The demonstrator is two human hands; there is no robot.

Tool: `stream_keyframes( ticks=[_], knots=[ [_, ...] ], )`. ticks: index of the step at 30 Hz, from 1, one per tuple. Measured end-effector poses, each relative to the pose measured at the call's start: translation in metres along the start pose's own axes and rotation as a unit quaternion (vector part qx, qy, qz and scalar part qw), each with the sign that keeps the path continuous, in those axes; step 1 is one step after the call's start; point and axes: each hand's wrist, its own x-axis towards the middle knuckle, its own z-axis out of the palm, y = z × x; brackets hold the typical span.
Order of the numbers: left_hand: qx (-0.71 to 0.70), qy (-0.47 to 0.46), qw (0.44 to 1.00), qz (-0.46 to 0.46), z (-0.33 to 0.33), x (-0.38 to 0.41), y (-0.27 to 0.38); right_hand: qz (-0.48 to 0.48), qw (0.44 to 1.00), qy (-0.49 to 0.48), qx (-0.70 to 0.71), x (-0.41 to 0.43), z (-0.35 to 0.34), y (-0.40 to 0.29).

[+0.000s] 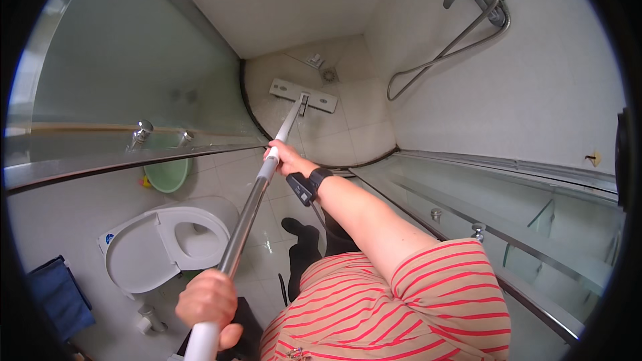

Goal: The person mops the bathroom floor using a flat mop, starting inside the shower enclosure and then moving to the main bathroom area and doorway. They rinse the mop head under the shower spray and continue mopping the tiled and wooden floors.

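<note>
My left hand (208, 298) is closed around the upper end of a flat mop's pole (246, 220), by its white grip. Farther down, my right hand (287, 158) grips the same pole at a grey and white collar. A black strap with a small device (301, 189) and a cable is on my right wrist. The pole slants away to a wide white mop head (303, 96), which lies on the tiled shower floor (371, 135). Just beyond the head are a round-patterned floor drain (329, 75) and a small pale fitting (315, 60).
A dark curved shower sill (251, 115) borders the stall between glass panels (150, 60). To the left stand a toilet with its lid raised (143, 255) and a green basin (168, 175). A shower mixer with hanging hose (431, 62) is on the right wall. A blue cloth (60, 298) hangs lower left.
</note>
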Motion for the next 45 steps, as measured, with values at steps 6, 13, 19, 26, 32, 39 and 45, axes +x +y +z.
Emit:
stream_keyframes(
  ticks=[6,13,19,26,32,39,45],
  knots=[
    [0.027,-0.007,0.999,-0.029,0.008,-0.01,-0.006,-0.009,0.999,0.039,0.008,0.008,0.005,-0.011],
    [-0.011,-0.024,0.998,0.049,0.005,0.006,0.059,0.08,0.994,-0.061,0.041,-0.054,0.041,0.025],
    [0.007,-0.202,0.979,0.026,0.002,0.026,0.05,0.125,0.985,-0.087,0.081,-0.041,0.043,0.039],
    [0.069,-0.227,0.971,-0.042,0.035,0.042,0.028,0.106,0.988,-0.093,-0.063,0.036,0.034,0.027],
    [0.099,-0.283,0.952,-0.065,0.042,0.053,-0.009,0.045,0.992,-0.105,0.061,0.034,0.024,-0.011],
    [0.051,-0.282,0.956,-0.071,0.034,0.054,-0.005,-0.012,0.992,-0.098,0.074,0.027,-0.013,-0.017],
    [0.009,-0.134,0.99,-0.047,0.015,0.026,0.021,-0.018,0.998,-0.053,0.017,-0.019,-0.008,-0.005]
  ],
)
